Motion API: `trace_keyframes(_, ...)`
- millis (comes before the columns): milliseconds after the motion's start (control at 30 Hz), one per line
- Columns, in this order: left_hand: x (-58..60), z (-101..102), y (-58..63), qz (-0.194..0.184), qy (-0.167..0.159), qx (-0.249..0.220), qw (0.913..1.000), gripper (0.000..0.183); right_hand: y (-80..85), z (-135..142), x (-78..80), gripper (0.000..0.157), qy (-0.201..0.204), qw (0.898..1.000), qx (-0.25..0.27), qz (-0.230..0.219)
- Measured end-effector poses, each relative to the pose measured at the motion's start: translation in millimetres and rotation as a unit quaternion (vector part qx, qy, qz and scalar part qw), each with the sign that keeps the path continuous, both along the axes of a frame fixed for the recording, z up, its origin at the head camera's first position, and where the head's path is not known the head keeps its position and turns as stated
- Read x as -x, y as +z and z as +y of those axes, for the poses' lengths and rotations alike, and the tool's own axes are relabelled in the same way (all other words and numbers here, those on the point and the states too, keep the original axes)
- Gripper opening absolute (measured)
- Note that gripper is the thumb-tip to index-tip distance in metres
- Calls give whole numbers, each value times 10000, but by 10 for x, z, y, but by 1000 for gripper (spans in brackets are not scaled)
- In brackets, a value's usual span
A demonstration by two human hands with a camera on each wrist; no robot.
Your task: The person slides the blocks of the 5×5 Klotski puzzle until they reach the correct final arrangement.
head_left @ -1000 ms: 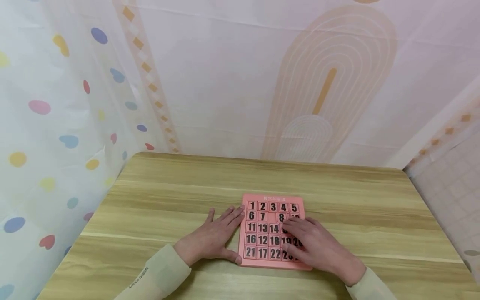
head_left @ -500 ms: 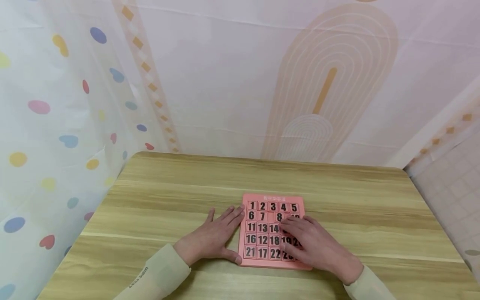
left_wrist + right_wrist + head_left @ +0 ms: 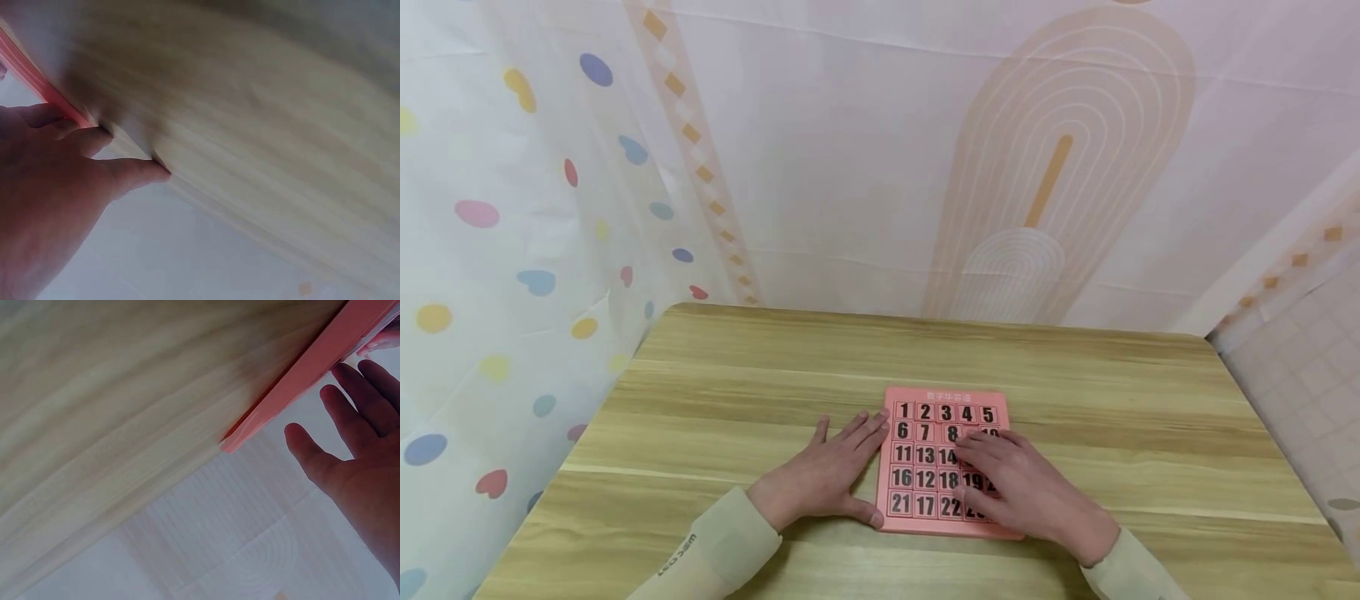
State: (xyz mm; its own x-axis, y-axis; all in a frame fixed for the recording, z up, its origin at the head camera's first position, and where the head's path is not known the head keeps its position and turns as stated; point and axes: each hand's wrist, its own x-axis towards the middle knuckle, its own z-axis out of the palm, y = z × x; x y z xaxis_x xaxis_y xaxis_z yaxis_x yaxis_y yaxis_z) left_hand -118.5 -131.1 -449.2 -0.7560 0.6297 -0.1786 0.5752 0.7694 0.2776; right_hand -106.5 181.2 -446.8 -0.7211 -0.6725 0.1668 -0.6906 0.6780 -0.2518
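Note:
A pink number slide puzzle (image 3: pixel 917 529) with black-numbered tiles lies flat on the wooden table. My left hand (image 3: pixel 823 477) rests beside it, fingers spread, with fingertips and thumb tip at its left edge. Over the puzzle's right side, my right hand (image 3: pixel 1030 487) reaches in with its fingertips right at the 8 tile (image 3: pixel 952 433) in the second row. That tile sits just right of the 7 tile (image 3: pixel 925 433). Several tiles on the right are hidden under this hand. In the right wrist view its fingers (image 3: pixel 340 409) extend above the pink frame.
The wooden table (image 3: pixel 760 367) reaches back to a pale patterned cloth (image 3: pixel 835 167) hung behind it. Another cloth with coloured dots and hearts (image 3: pixel 535 250) hangs along the left side.
The 8 tile has slid left along the second row, into the gap beside the 7. My right hand has shifted slightly left with it; the left hand has stayed put.

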Motion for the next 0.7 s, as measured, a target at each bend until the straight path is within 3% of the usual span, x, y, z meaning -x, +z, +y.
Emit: trace_keyframes(700,15,9,-21,-58,19,26,10000,123,-25,-52,7,56,49,9998,-40,167)
